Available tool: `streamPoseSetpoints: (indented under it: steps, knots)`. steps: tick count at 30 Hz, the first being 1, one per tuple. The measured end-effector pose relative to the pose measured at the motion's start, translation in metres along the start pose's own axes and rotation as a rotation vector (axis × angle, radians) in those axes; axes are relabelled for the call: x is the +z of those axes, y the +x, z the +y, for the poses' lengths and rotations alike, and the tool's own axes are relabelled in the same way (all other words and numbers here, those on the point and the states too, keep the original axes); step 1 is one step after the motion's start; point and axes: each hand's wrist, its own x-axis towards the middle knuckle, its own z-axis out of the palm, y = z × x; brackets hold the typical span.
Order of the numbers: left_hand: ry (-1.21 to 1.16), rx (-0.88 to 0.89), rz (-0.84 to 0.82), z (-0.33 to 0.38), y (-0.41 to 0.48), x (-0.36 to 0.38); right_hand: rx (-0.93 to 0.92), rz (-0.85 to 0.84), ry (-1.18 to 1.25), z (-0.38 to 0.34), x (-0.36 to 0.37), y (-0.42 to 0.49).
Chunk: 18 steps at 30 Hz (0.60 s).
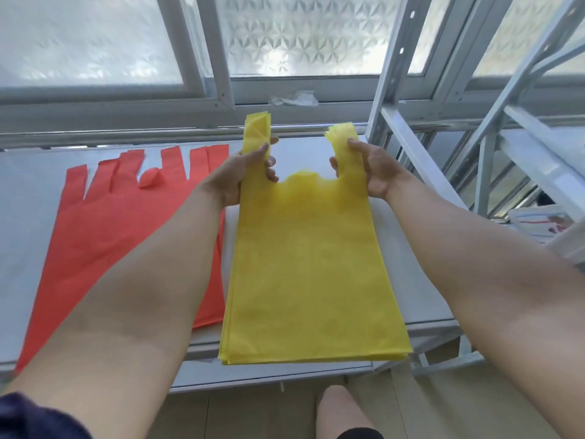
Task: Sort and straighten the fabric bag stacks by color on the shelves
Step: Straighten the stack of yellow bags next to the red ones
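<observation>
Left hand [243,175] and right hand [373,172] each pinch a handle of the yellow bags [310,264]; uneven pulling could fan the layers.

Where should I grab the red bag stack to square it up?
Probably by the handle strips at the far end of the red bag stack, in two bunches, reaching from the near side: they lie fanned and uneven on the shelf.

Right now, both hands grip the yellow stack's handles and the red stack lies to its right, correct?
Not quite. The head view shows the red stack lying to the left of the yellow stack, not to its right. The rest holds: the left hand and the right hand each grip one handle of the yellow stack.
</observation>
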Motion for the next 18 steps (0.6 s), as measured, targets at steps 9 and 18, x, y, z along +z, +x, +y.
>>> streamPoseSetpoints:
  steps: [9, 18]
  knots:
    - [0.035, -0.049, 0.034, 0.007, 0.002, -0.006, 0.075, -0.092, 0.11, 0.005, 0.002, 0.012]
    - [0.229, 0.046, 0.341, 0.003, 0.011, 0.005, 0.048, 0.044, -0.061, 0.002, 0.011, 0.021]
